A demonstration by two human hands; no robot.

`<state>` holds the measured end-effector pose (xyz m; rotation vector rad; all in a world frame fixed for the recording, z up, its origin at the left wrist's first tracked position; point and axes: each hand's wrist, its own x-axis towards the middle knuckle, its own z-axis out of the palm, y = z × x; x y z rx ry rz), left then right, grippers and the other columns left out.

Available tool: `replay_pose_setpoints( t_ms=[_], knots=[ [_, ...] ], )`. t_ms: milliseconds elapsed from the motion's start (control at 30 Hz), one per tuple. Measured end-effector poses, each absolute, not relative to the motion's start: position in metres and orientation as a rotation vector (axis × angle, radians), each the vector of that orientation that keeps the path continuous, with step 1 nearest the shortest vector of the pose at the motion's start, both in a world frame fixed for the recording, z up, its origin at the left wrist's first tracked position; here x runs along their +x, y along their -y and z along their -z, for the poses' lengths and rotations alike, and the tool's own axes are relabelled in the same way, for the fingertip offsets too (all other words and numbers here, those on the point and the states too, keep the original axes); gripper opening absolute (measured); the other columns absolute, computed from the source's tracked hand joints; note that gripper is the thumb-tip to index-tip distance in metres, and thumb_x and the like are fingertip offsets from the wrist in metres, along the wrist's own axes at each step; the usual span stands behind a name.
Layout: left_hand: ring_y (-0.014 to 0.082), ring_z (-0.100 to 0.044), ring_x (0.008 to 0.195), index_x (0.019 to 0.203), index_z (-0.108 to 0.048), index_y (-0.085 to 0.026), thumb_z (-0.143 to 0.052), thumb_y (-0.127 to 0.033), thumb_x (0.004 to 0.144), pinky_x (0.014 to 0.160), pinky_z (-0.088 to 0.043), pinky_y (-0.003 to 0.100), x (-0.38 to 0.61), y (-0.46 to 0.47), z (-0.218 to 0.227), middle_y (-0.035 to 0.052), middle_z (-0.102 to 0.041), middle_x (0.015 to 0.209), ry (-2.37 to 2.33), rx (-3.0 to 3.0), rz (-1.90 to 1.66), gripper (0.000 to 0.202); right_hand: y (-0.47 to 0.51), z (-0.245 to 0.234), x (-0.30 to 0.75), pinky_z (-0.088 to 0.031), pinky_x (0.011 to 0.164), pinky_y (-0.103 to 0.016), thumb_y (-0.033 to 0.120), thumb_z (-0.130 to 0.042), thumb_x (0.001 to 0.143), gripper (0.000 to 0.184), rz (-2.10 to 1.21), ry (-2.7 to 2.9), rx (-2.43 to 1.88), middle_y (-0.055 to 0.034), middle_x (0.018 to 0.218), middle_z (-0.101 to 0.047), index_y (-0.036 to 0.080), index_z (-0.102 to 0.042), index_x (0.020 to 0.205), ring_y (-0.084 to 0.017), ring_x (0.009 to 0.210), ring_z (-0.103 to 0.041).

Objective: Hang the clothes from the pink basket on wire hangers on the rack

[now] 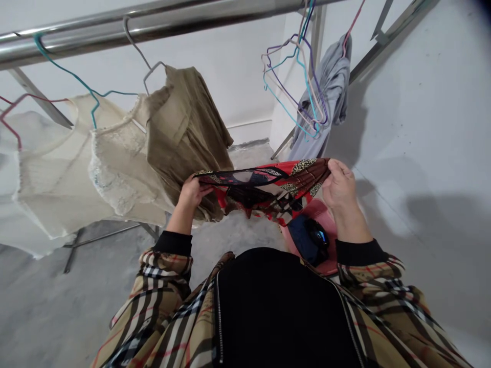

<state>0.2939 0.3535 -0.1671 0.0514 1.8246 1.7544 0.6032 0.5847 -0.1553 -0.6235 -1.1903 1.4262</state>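
Observation:
A red, black and leopard-print garment (297, 176) is stretched between my two hands in front of my chest. Its black-edged opening faces up toward me; I cannot tell which kind of garment it is. My left hand (192, 191) is closed on one end, close to the hem of an olive-brown shirt (180, 122). At the other end, my right hand (339, 183) pinches the brown part of the edge. Below the cloth, a pink basin (326, 214) is partly hidden, with a dark blue item (303, 237) and a black object with a lit blue spot inside.
A metal rail (172, 25) crosses the top. Cream tops (72, 174) and the olive-brown shirt hang at left. Bare teal, purple and pink hangers (295, 76) hang right of centre beside grey-blue clothing (322, 97). A white wall (429, 153) stands at right.

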Motion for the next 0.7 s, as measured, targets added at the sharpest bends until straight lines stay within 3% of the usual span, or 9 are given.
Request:
replay_pose_setpoints(
  t_ms=[167,333,533,700],
  knots=[
    [0.0218,-0.066,0.065,0.084,-0.059,-0.016,-0.042,-0.016,0.085,0.069,-0.057,0.045,0.296,-0.361,0.161,0.0073,-0.066,0.073,-1.380,-0.162,-1.773,0.017,-0.577,0.154,0.599,-0.055,0.083,-0.031,0.045,-0.075,0.071,0.024,-1.463,1.209,-0.655,0.0025,0.078,-0.067,0.025,-0.065,0.078,-0.014,0.077,-0.065],
    [0.0120,-0.056,0.049,0.075,-0.054,-0.017,-0.041,-0.012,0.087,0.058,-0.054,0.025,0.301,-0.378,0.156,-0.0012,-0.054,0.054,-1.307,-0.210,-1.909,0.019,-0.573,0.158,0.597,-0.054,0.078,-0.030,0.049,-0.073,0.072,0.028,-1.476,1.278,-0.661,0.0018,0.079,-0.067,0.024,-0.065,0.080,-0.014,0.075,-0.063],
    [0.0120,-0.056,0.048,0.085,-0.059,-0.017,-0.053,-0.018,0.084,0.053,-0.052,0.024,0.309,-0.374,0.129,-0.0025,-0.056,0.058,-1.368,-0.089,-1.952,0.007,-0.579,0.182,0.606,-0.048,0.066,-0.025,0.052,-0.065,0.079,0.030,-1.438,1.522,-0.794,0.0037,0.071,-0.062,0.022,-0.066,0.080,-0.012,0.064,-0.055],
    [0.0118,-0.057,0.049,0.093,-0.061,-0.018,-0.055,-0.020,0.084,0.051,-0.051,0.024,0.327,-0.364,0.094,-0.0025,-0.057,0.060,-1.421,0.091,-2.014,0.011,-0.574,0.206,0.614,-0.042,0.061,-0.024,0.055,-0.061,0.079,0.035,-1.446,1.843,-0.882,0.0036,0.066,-0.057,0.020,-0.063,0.073,-0.012,0.062,-0.050]
  ],
)
